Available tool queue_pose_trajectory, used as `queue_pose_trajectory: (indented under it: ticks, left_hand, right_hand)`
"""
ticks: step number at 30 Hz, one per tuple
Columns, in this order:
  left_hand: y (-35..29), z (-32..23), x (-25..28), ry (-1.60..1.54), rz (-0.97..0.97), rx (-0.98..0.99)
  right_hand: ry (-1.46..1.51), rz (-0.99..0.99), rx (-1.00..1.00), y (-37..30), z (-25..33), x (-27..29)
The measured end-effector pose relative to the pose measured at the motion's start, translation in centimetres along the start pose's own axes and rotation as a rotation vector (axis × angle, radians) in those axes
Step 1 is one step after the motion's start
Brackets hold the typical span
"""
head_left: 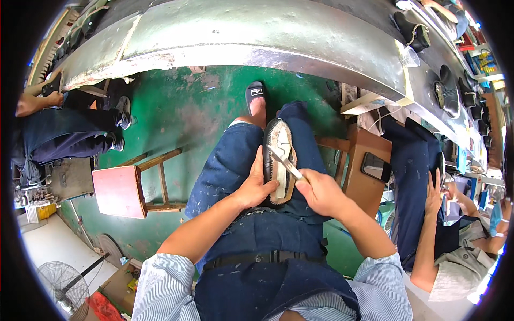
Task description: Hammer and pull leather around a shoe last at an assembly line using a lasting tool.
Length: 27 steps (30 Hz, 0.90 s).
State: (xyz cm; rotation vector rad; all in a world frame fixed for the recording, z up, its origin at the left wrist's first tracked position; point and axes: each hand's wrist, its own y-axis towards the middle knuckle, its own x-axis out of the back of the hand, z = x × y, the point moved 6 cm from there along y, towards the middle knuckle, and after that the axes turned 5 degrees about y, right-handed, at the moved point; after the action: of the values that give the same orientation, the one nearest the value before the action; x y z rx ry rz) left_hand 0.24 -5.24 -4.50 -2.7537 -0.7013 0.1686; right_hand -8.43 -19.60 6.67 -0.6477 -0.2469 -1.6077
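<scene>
A black shoe (272, 140) lies bottom up between my thighs, its toe away from me. Its underside shows a pale insole with a stitched or pleated edge around it. My left hand (254, 187) steadies the shoe from the left, fingers along its side and thumb over the rim near the heel. From the right, my right hand (321, 195) is closed around the handle of a silver metal hand tool (292, 169). The tool's far end rests on or just above the middle of the underside; its exact kind is hard to make out.
A long metal-topped workbench (230, 35) runs across ahead, with dark shoes (447, 91) on its right part. A reddish stool (119, 191) stands left; a brown stool (364, 182) with a phone (376, 167) on it, right. Co-workers sit at both sides. A fan (61, 289) stands lower left.
</scene>
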Motion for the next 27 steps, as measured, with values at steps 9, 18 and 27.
queue_pose_trajectory:
  ticks: [9, 18, 27]
  left_hand:
    - [6.4, -0.6, 2.7, -0.031, -0.191, 0.164]
    - [0.0, -11.8, 4.1, -1.294, 0.047, -0.084]
    - [-0.6, -1.4, 0.6, -0.214, -0.047, 0.065]
  right_hand:
    - [0.393, 0.005, -0.432, -5.2, -7.6, -2.0]
    - [0.852, -0.24, -0.442, -6.0, -8.4, -1.7]
    - [0.682, -0.33, -0.273, 2.2, -9.7, -3.7]
